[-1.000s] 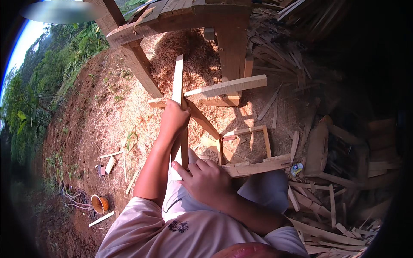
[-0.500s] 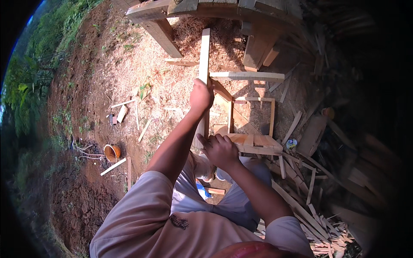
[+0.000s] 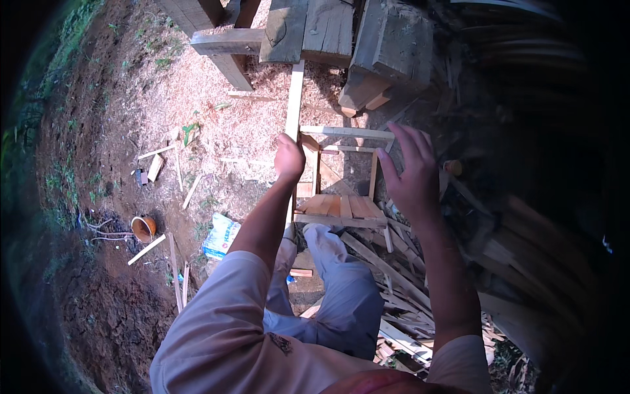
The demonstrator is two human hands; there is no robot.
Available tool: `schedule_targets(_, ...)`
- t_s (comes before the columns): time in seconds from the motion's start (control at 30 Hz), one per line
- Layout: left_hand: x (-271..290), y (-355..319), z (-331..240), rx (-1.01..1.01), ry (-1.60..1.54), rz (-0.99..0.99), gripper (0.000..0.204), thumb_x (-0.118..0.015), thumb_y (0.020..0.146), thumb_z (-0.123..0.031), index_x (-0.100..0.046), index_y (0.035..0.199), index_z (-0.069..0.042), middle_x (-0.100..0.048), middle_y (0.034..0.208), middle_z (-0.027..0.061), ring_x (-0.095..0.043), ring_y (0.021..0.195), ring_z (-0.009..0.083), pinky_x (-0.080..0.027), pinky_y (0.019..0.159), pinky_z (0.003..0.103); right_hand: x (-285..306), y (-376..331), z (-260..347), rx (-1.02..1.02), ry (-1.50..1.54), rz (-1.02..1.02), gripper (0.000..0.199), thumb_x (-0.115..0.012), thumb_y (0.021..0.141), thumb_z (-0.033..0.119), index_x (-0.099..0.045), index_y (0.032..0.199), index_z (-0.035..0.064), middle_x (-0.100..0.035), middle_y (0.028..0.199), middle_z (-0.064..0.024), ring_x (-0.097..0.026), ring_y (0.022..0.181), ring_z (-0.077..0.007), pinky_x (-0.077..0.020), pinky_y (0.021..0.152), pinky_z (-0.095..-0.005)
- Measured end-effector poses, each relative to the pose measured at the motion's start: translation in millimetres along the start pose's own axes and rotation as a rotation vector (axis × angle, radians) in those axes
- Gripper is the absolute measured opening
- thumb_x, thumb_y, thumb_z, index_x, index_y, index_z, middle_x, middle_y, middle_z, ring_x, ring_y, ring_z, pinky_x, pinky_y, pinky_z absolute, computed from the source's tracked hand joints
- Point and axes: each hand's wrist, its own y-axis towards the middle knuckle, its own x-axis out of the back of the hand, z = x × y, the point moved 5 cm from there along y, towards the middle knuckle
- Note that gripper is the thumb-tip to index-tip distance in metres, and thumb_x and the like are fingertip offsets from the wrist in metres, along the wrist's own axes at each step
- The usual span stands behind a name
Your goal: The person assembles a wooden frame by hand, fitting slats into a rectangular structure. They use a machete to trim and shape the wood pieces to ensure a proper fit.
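While the left hand [image 3: 289, 159] is wrapped tight around a long pale wooden post [image 3: 295, 98], the right hand [image 3: 415, 177] is off to the side with its fingers loosely spread and its thumb held away from them. That post is one side of a chair-like wooden frame [image 3: 316, 174] sitting right in front of the person's legs [image 3: 341, 282]. A crossbar [image 3: 348, 132] runs off the post toward the right hand's fingertips, though I honestly can't tell if they touch it. Nearer the knees there's a slatted panel [image 3: 341, 206]. Far end of the post reaches the edge of a chunky plank bench [image 3: 308, 29]; can't tell if they're in contact. Shavings [image 3: 243, 141] all over the ground, a white-and-blue sack [image 3: 223, 235] beside the left arm, an orange-brown bucket [image 3: 144, 228] further left, and a messy heap of offcuts [image 3: 407, 322] on the right.
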Motion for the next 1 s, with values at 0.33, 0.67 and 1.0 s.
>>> schedule_targets(0.33,11,8,-4,-0.029,0.047,-0.033,0.043,-0.058,0.104,-0.036,-0.04,0.114,0.003,-0.065,0.11,0.0354,-0.067,0.093,0.055,-0.053,0.081,0.062,55,249,-138,0.431,-0.35,-0.386,0.023,-0.067,0.091,0.012,-0.074,0.107,-0.003,-0.077,0.102,-0.0181,-0.072,0.098,-0.0383,-0.0553,0.088,-0.0455)
schedule_targets(0.67,5,-7,-10,-0.031,0.056,-0.007,0.04,-0.058,0.104,-0.031,-0.037,0.114,0.002,-0.063,0.109,0.0371,-0.066,0.085,0.0562,-0.053,0.076,0.063,6,301,-157,0.061,-0.357,-0.004,0.034,-0.064,0.09,0.007,-0.071,0.122,0.0052,-0.072,0.116,-0.0249,-0.067,0.114,-0.0429,-0.0528,0.1,-0.049)
schedule_targets(1.0,7,-6,-10,-0.025,0.024,-0.014,0.046,-0.059,0.105,-0.039,-0.038,0.113,0.001,-0.064,0.104,0.0337,-0.066,0.083,0.0539,-0.053,0.071,0.061,-18,330,-184,0.063,-0.522,-0.059,0.037,-0.068,0.086,0.003,-0.068,0.123,0.0048,-0.065,0.119,-0.0264,-0.06,0.117,-0.0435,-0.0481,0.102,-0.0485)
